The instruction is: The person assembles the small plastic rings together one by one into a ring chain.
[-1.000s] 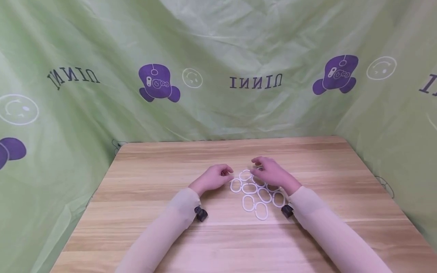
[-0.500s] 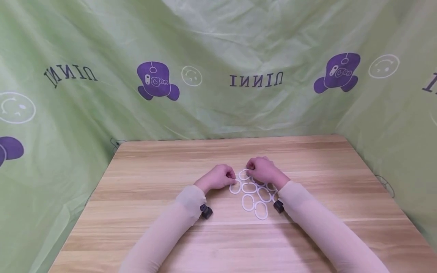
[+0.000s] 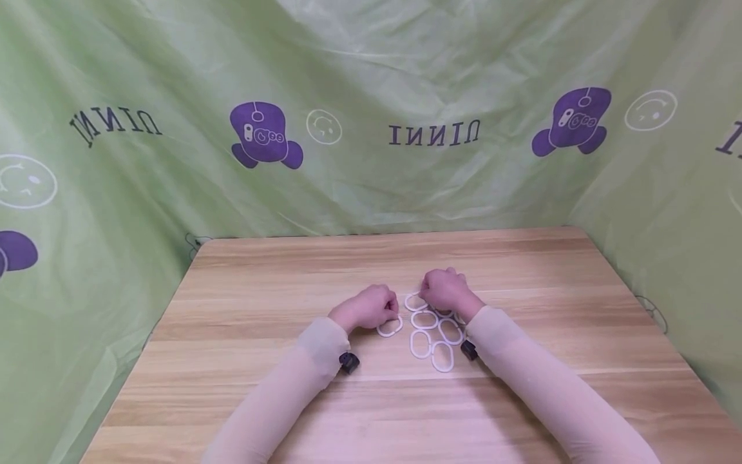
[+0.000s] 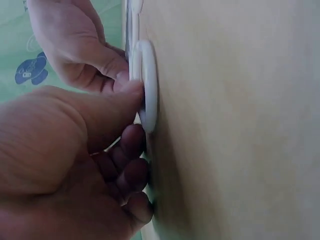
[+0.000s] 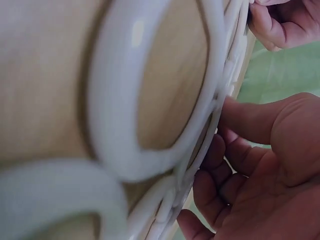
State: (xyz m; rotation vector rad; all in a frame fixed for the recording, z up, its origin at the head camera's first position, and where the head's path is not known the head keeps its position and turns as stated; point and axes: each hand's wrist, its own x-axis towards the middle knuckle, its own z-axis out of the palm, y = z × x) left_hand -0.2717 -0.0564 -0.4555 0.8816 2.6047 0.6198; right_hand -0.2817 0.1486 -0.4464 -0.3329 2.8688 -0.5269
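Observation:
Several white oval plastic curtain rings, some with a small gap, lie on the wooden table. My left hand (image 3: 368, 306) pinches the far edge of the leftmost curtain ring (image 3: 390, 336), which stands apart from the cluster. The left wrist view shows the thumb against this ring (image 4: 151, 75), its other fingers curled below. My right hand (image 3: 447, 289) bends over the back of the cluster, its thumb and fingertips gripping the right end of the rearmost ring (image 3: 406, 301). This hand hides part of the rings under it. In the right wrist view, the right thumb (image 5: 250, 120) presses at the rings' edge.
Other rings, such as the nearest one (image 3: 433, 356), lie close together in front of the right hand. A black wrist camera (image 3: 349, 362) sits at each cuff. The table (image 3: 290, 264) meets green printed cloth (image 3: 371, 200) at the back and sides.
My left hand has reached the leftmost ring and drawn it left and toward me, off the cluster. My right hand has come left and closed at the rearmost ring's end.

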